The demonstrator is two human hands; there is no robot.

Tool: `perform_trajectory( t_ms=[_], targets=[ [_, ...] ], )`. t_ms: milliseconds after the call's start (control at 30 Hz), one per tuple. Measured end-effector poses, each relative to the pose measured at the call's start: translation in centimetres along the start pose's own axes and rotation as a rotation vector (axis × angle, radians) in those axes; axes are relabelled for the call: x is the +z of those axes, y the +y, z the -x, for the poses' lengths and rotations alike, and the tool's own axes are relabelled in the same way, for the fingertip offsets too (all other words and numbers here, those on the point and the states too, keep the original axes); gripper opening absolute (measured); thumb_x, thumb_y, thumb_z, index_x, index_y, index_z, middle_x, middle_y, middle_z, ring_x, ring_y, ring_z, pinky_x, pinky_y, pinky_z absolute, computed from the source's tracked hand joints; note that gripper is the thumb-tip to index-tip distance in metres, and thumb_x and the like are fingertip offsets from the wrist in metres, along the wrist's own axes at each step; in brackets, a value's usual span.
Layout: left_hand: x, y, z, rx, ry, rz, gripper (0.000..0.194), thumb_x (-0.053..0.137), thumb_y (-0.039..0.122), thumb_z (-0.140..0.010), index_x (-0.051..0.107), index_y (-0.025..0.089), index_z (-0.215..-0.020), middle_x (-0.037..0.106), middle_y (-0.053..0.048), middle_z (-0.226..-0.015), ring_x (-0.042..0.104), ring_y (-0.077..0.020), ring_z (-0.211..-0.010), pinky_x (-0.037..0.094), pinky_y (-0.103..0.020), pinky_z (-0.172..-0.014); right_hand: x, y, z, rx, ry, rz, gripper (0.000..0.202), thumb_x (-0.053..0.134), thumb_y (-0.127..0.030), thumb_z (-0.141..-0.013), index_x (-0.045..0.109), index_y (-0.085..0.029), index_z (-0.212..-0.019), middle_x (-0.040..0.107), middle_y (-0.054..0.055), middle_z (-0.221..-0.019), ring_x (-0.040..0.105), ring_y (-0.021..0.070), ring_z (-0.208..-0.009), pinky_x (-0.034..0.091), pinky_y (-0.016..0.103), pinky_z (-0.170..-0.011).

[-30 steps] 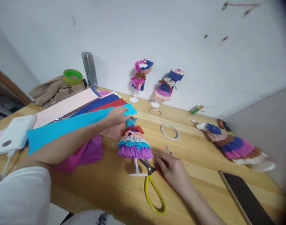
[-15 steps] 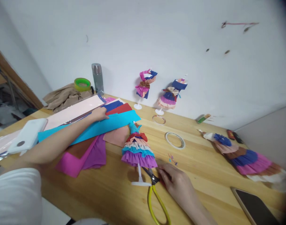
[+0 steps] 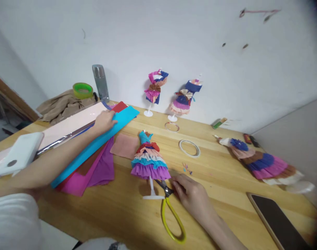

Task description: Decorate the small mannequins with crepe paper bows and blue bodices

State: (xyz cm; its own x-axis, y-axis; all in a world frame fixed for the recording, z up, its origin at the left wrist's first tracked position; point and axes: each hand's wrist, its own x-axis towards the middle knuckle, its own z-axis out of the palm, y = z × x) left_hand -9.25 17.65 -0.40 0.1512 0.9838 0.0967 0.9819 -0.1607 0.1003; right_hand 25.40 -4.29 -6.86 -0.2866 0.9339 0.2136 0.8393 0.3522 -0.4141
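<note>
My left hand [image 3: 104, 122] is closed at the far end of a pile of coloured crepe paper, gripping the bright blue crepe paper [image 3: 123, 121]; its fingertips are partly hidden. Brown, magenta and purple sheets [image 3: 102, 170] fan out beneath. My right hand [image 3: 191, 192] rests on the table with curled fingers beside yellow-handled scissors [image 3: 171, 215]; whatever its fingertips hold, if anything, is hidden. Between the hands a small dress form in a ruffled paper dress [image 3: 149, 161] stands upright on a white base, the scissor blades lying behind its stem. A pinkish square of paper [image 3: 125, 146] lies behind it.
Two more dressed forms [image 3: 153, 92] [image 3: 183, 99] stand by the wall. Another dress [image 3: 264, 163] lies at right, near a phone [image 3: 276, 218]. Tape rings [image 3: 189, 148], scraps [image 3: 187, 169], a flask [image 3: 100, 83], green tape [image 3: 82, 91] and a white device [image 3: 20, 152] surround the work.
My left hand has drawn the blue crepe paper back leftward and turned it, uncovering the pinkish square. The right hand stays beside the scissors. The view has shifted slightly.
</note>
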Motion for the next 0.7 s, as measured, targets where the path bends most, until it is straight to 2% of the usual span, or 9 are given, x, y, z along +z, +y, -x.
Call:
perform_trajectory(
  t_ms=[100, 167, 233, 333, 433, 500, 533, 600, 700],
  targets=[
    [1.7, 2.8, 1.5, 0.249, -0.197, 0.044, 0.031, 0.063, 0.040, -0.079, 0.069, 0.022, -0.104, 0.070, -0.005, -0.106, 0.062, -0.0228, -0.100, 0.046, -0.027, -0.085, -0.3, -0.5, 0.2, 0.000, -0.008, 0.003, 0.028, 0.041, -0.019, -0.094, 0.068, -0.019, -0.087, 0.070, 0.007, -0.079, 0.066, 0.0183, -0.069, 0.049, 0.027, -0.062],
    [2.8, 3.9, 2.3, 0.335, -0.262, 0.038, 0.026, 0.063, 0.041, -0.078, 0.070, 0.021, -0.091, 0.070, -0.006, -0.097, 0.064, -0.0229, -0.092, 0.047, -0.027, -0.079, -0.8, -0.9, 0.2, 0.019, -0.033, 0.007, 0.026, 0.042, -0.018, -0.093, 0.068, -0.019, -0.088, 0.070, 0.007, -0.081, 0.066, 0.0181, -0.071, 0.048, 0.027, -0.063],
    [3.3, 4.3, 2.9, 0.357, -0.270, 0.007, 0.023, 0.057, 0.038, -0.082, 0.068, 0.018, -0.081, 0.069, -0.009, -0.087, 0.064, -0.0248, -0.085, 0.047, -0.031, -0.075, -1.7, -1.5, 0.1, 0.081, -0.096, 0.038, 0.022, 0.046, -0.018, -0.092, 0.067, -0.019, -0.088, 0.070, 0.007, -0.085, 0.065, 0.0178, -0.071, 0.046, 0.027, -0.063],
    [2.5, 3.9, 3.1, 0.315, -0.203, -0.054, 0.018, 0.051, 0.025, -0.082, 0.067, 0.018, -0.080, 0.067, -0.011, -0.084, 0.064, -0.0278, -0.085, 0.048, -0.036, -0.074, -3.1, -2.3, 0.2, 0.176, -0.232, 0.107, 0.015, 0.053, -0.019, -0.088, 0.067, -0.019, -0.093, 0.069, 0.008, -0.092, 0.066, 0.0196, -0.076, 0.044, 0.028, -0.063],
    [0.4, 3.8, 3.4, 0.264, -0.022, -0.093, 0.032, 0.045, 0.016, -0.081, 0.064, 0.017, -0.107, 0.061, -0.018, -0.118, 0.054, -0.0364, -0.115, 0.045, -0.048, -0.091, -4.3, -3.0, 0.6, 0.216, -0.345, 0.151, 0.027, 0.056, -0.022, -0.087, 0.062, -0.020, -0.114, 0.070, 0.009, -0.103, 0.068, 0.0240, -0.085, 0.043, 0.030, -0.065],
    [-1.0, 4.6, 4.2, 0.299, 0.065, -0.045, 0.040, 0.046, 0.022, -0.083, 0.058, 0.022, -0.121, 0.054, -0.015, -0.133, 0.046, -0.0354, -0.126, 0.042, -0.050, -0.099, -4.7, -3.2, 0.9, 0.214, -0.398, 0.180, 0.040, 0.052, -0.018, -0.088, 0.054, -0.020, -0.128, 0.069, 0.011, -0.111, 0.069, 0.0257, -0.089, 0.042, 0.031, -0.066],
    [-1.5, 5.2, 4.8, 0.366, 0.098, 0.054, 0.038, 0.047, 0.026, -0.084, 0.059, 0.025, -0.120, 0.057, -0.012, -0.131, 0.049, -0.0328, -0.125, 0.041, -0.048, -0.101, -4.9, -3.2, 1.1, 0.206, -0.422, 0.197, 0.046, 0.050, -0.014, -0.087, 0.050, -0.019, -0.133, 0.069, 0.012, -0.113, 0.069, 0.0260, -0.090, 0.042, 0.031, -0.066],
    [-2.3, 7.0, 6.5, 0.534, 0.079, 0.287, 0.030, 0.047, 0.035, -0.088, 0.064, 0.030, -0.112, 0.067, -0.007, -0.116, 0.059, -0.0281, -0.113, 0.046, -0.042, -0.097, -5.1, -3.0, 1.4, 0.189, -0.472, 0.231, 0.053, 0.046, -0.007, -0.085, 0.046, -0.018, -0.137, 0.070, 0.013, -0.111, 0.069, 0.0263, -0.089, 0.041, 0.031, -0.065],
    [-2.5, 10.2, 9.7, 0.936, -0.086, 0.508, 0.024, 0.048, 0.038, -0.091, 0.067, 0.035, -0.106, 0.071, -0.002, -0.112, 0.062, -0.0224, -0.108, 0.046, -0.036, -0.098, -5.4, -2.8, 1.7, 0.177, -0.517, 0.280, 0.047, 0.044, -0.006, -0.085, 0.052, -0.016, -0.129, 0.074, 0.011, -0.091, 0.069, 0.0258, -0.077, 0.037, 0.030, -0.059]
  ],
)
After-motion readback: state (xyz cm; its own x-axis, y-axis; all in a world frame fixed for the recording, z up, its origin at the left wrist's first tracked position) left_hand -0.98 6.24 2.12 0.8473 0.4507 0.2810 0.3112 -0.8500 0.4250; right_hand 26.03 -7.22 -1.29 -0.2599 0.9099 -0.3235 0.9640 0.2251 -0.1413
